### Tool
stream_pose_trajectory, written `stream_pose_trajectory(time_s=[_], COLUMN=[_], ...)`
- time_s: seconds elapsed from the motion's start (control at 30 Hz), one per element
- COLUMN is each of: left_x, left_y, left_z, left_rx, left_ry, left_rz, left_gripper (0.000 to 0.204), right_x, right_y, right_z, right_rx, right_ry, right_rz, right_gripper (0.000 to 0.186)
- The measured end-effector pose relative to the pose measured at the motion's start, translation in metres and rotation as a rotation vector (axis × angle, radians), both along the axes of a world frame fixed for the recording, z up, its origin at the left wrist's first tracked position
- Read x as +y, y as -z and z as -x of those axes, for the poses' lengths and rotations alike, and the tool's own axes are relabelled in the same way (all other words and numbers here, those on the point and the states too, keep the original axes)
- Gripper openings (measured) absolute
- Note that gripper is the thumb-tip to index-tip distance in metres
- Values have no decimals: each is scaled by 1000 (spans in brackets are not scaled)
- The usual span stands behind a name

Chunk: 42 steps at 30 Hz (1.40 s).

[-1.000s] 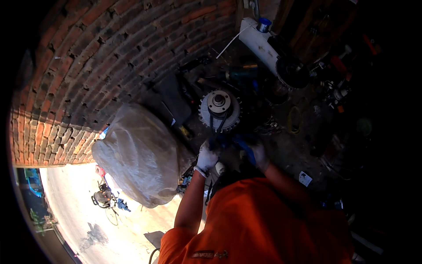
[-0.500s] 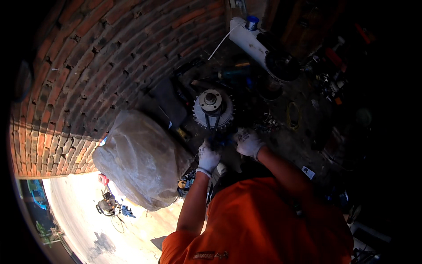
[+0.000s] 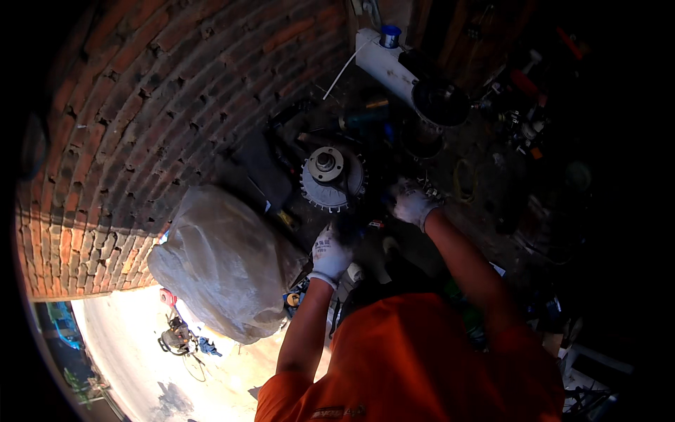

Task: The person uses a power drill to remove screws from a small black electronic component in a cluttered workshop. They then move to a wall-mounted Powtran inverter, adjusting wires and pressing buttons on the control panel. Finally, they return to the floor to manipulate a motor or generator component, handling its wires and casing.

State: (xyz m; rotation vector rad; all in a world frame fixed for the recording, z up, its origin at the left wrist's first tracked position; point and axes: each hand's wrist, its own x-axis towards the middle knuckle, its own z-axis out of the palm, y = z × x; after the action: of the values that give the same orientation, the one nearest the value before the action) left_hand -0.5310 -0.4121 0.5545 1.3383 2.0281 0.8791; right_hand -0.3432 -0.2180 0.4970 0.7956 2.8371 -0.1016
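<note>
A round metal motor part (image 3: 333,184) with a toothed rim and a raised, bolt-holed hub stands on the dark floor ahead of me. Just below its rim, my left hand (image 3: 331,259), in a white glove, is curled; its dark fingertips fade into shadow, and I cannot make out what they hold. Beside those fingers shows a small red-and-white thing (image 3: 376,224). My right hand (image 3: 413,204), also gloved, reaches to the right of the motor part, apart from the left. Its fingers are too dark and blurred to read.
A bulky shape under clear plastic sheeting (image 3: 221,264) stands at my left, before a brick wall (image 3: 162,105). Beyond the motor part lies a white cylinder (image 3: 387,67) with a blue cup (image 3: 390,35) on it. Dark clutter and a yellow cord loop (image 3: 460,181) lie to the right.
My right hand has moved away from the left, to the right and farther forward. My left hand has stayed near the motor part. The whole view has shifted slightly.
</note>
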Motion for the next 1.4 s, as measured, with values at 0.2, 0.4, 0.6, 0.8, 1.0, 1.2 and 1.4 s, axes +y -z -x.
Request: stream_pose_trajectory(time_s=[0.2, 0.4, 0.6, 0.8, 1.0, 1.2, 1.4], left_x=[-11, 36, 104, 95, 37, -7, 8], left_y=[-71, -174, -204, -199, -152, -79, -63], left_z=[37, 58, 64, 54, 26, -2, -20], left_rx=[-158, 121, 693, 889, -45, -377, -99], left_ry=[-31, 33, 539, 490, -40, -94, -201], left_rz=[-45, 24, 299, 285, -109, 165, -89], left_gripper=[35, 69, 105, 106, 33, 39, 49], right_x=[-50, -90, -125, -118, -94, -97, -85], right_y=[-81, 35, 89, 32, -31, -30, 20], right_z=[-20, -141, -255, -224, -100, 14, 40], right_rx=[863, 878, 431, 657, 973, 518, 283], right_ry=[486, 620, 534, 706, 615, 85, 71], right_rz=[549, 696, 299, 569, 1016, 338, 309], right_gripper=[43, 39, 35, 30, 36, 50, 55])
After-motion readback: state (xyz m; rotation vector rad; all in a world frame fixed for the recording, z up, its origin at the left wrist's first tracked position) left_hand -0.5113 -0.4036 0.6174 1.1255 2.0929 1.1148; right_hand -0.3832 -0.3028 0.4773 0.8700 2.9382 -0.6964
